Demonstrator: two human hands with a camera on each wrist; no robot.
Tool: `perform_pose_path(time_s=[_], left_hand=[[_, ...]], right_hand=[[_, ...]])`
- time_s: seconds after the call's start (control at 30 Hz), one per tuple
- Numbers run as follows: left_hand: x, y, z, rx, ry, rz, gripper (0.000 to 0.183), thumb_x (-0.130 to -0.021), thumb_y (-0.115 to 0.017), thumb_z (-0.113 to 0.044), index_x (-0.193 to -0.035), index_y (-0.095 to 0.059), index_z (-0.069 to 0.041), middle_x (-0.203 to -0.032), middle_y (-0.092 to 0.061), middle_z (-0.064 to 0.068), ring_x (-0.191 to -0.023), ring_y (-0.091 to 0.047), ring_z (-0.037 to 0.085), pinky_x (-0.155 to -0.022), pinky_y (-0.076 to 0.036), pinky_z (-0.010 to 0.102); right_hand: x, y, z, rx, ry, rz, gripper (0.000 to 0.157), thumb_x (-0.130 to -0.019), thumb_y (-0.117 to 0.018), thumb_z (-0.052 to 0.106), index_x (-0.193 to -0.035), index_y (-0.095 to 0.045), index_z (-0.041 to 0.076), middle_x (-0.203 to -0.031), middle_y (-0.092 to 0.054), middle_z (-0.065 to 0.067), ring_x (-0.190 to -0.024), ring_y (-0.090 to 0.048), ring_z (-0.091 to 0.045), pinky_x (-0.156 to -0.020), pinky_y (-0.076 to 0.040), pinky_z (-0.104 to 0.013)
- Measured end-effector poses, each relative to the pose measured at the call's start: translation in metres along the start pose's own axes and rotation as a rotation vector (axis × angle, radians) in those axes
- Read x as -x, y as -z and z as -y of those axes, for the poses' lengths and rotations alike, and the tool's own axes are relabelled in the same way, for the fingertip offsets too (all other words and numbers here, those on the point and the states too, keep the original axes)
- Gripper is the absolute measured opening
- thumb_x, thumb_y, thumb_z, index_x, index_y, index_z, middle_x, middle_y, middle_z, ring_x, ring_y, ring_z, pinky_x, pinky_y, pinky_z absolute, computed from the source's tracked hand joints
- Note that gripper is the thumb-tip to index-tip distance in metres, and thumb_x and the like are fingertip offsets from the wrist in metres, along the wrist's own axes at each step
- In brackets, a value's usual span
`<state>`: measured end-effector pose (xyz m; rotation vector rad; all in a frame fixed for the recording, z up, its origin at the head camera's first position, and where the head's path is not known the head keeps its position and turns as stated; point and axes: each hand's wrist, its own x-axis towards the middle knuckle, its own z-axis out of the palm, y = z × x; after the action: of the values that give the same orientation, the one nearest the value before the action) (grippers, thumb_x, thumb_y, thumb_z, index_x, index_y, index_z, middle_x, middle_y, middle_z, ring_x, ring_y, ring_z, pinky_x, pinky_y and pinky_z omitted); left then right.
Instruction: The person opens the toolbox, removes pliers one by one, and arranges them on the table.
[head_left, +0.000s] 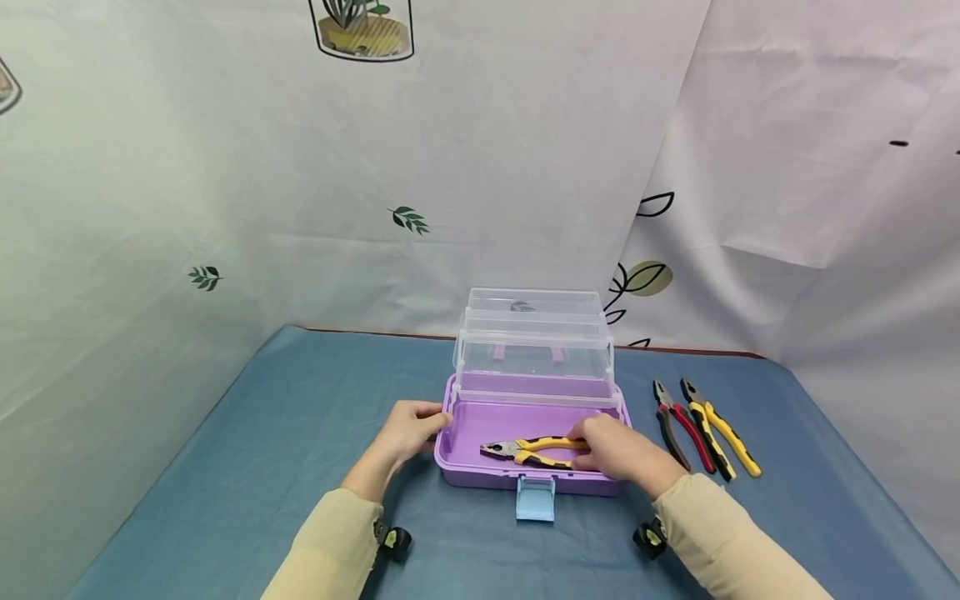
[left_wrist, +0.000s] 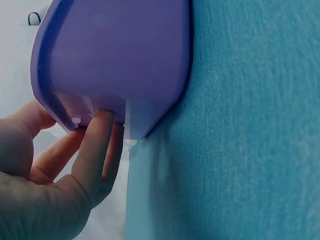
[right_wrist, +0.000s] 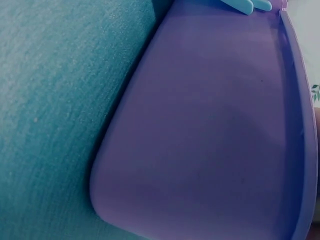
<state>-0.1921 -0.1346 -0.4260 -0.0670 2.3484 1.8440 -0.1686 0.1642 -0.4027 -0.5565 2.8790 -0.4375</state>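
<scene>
A purple toolbox (head_left: 492, 478) with its clear lid (head_left: 536, 325) raised stands on the table. My left hand (head_left: 411, 430) grips the box's left rim, thumb over the edge. In the left wrist view, fingers (left_wrist: 95, 145) of that hand press the outside of the end wall. Inside the box lie pliers (head_left: 525, 450) with yellow and black handles, jaws pointing left. My right hand (head_left: 611, 446) holds them by the handle ends, its fingertips partly hidden. The right wrist view shows mostly the purple outer wall of the box.
Right of the box lie red and black pliers (head_left: 682, 425) beside a second yellow and black pair (head_left: 720, 429). A light blue latch (head_left: 536, 500) hangs down at the box's front. Behind the blue tablecloth (head_left: 225, 467) rises a pale printed cloth (head_left: 480, 150).
</scene>
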Motion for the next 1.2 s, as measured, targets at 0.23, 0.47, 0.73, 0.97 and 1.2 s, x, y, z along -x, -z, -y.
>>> perform_pose_path(time_s=[0.23,0.47,0.73,0.97,1.2], left_hand=[[0.002,0.000,0.000,0.000,-0.004,0.003,0.032,-0.087,-0.061,-0.007,-0.115,-0.063,0.009,-0.106,-0.067,0.025,-0.083,-0.068,0.026,-0.066,-0.060,0.037],[0.002,0.002,0.001,0.014,-0.004,0.011,0.033,-0.087,-0.061,-0.006,-0.115,-0.062,0.011,-0.106,-0.066,0.026,-0.083,-0.069,0.028,-0.066,-0.060,0.037],[0.002,0.001,-0.001,0.021,0.001,0.016,0.032,-0.087,-0.061,-0.006,-0.115,-0.063,0.009,-0.106,-0.067,0.026,-0.083,-0.068,0.026,-0.066,-0.060,0.038],[0.004,0.001,-0.004,0.002,0.005,0.011,0.032,-0.087,-0.062,-0.008,-0.115,-0.064,0.008,-0.106,-0.067,0.024,-0.083,-0.069,0.027,-0.065,-0.059,0.039],[0.003,0.001,-0.002,-0.003,0.005,0.008,0.032,-0.087,-0.062,-0.008,-0.115,-0.064,0.008,-0.106,-0.067,0.023,-0.084,-0.068,0.023,-0.065,-0.059,0.038]], right_hand=[[-0.004,0.000,0.002,-0.006,-0.004,0.002,0.026,-0.081,-0.074,0.019,-0.102,-0.071,0.003,-0.082,-0.065,0.001,-0.071,-0.051,-0.012,-0.070,-0.052,-0.033],[-0.012,-0.005,0.001,0.033,-0.008,0.032,0.041,-0.076,-0.079,0.023,-0.111,-0.068,0.004,-0.096,-0.066,-0.001,-0.080,-0.053,-0.012,-0.081,-0.052,-0.038],[-0.018,-0.006,0.000,0.075,0.037,0.053,0.043,-0.072,-0.082,0.019,-0.110,-0.067,0.006,-0.090,-0.059,0.001,-0.078,-0.050,-0.013,-0.076,-0.050,-0.034],[-0.020,-0.005,-0.001,0.101,0.046,0.052,0.038,-0.073,-0.081,0.025,-0.104,-0.067,0.008,-0.084,-0.056,0.004,-0.074,-0.048,-0.011,-0.070,-0.046,-0.031],[-0.018,-0.004,-0.003,0.027,0.020,0.078,0.043,-0.074,-0.080,0.027,-0.110,-0.064,0.008,-0.094,-0.061,0.002,-0.082,-0.051,-0.012,-0.080,-0.049,-0.035]])
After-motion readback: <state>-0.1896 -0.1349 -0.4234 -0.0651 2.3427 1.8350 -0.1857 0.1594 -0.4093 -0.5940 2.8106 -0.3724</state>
